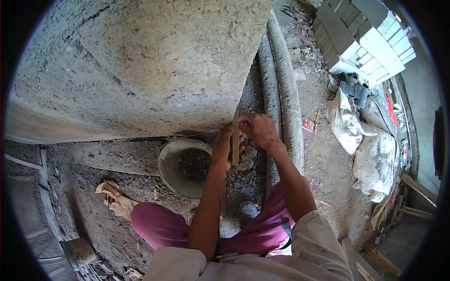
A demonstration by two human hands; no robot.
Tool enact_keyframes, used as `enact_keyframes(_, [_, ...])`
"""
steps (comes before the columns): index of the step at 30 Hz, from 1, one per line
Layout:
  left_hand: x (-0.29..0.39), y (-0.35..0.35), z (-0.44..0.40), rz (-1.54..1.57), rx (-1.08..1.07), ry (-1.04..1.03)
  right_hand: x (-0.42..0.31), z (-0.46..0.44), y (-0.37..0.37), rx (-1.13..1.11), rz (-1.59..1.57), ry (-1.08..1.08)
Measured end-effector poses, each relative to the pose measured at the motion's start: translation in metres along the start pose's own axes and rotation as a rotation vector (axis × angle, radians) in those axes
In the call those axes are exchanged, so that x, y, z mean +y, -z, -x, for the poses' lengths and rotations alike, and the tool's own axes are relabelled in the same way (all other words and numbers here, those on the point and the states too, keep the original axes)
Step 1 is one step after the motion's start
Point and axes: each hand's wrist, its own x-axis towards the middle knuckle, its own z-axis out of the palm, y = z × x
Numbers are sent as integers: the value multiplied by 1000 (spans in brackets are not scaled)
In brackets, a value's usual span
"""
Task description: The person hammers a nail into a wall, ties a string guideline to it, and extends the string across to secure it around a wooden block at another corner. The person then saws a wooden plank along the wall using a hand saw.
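Note:
My left hand (221,149) is closed around a short, narrow piece of wood (236,149), held against the bottom corner of the grey, rough-surfaced block (159,70). At the wood's upper end my right hand (260,130) is closed in a pinch; what lies between its fingertips is too small to make out. A thin string (192,135) runs leftward from beside my left hand, above the bucket. The round bucket (165,164), with dark wet material inside, stands just left of my left forearm. Stones (246,163) lie beneath my hands.
Two long grey pipes or rails (286,93) run along the right of my hands. White sacks (375,159) lie farther right, below a pale slatted wooden structure (361,37). Crumpled brown paper (117,199) is on the ground at left, and a small red packet (309,125) at right.

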Motion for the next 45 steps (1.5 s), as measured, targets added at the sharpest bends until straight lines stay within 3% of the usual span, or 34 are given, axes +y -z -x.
enact_keyframes(15, [1, 1, -2, -26, -11, -19, -5, 0, 5, -83, 43, -65])
enact_keyframes(18, [5, -4, 2, -51, 27, -19, 14, 7, 17, -136, 83, -122])
enact_keyframes(20, [6, -1, 3, -57, 43, -10, 34, 15, 27, -186, 270, -322])
enact_keyframes(21, [7, -1, 2, -87, 41, -16, 32, 15, 33, -190, 275, -320])
enact_keyframes(24, [5, -4, 2, -91, 55, -23, 27, 17, 45, -131, 66, -325])
enact_keyframes(29, [2, 2, 5, -76, 47, -38, 5, 11, 32, -65, -47, -123])
enact_keyframes(35, [6, -2, 7, -122, 51, -55, 0, 3, 9, -51, -62, -47])
enact_keyframes(41, [6, -2, 8, -143, 69, -80, -10, -3, 6, -120, 45, -105])
enact_keyframes(45, [4, 0, 3, -125, 67, -67, -5, -3, -1, -27, 73, -24])
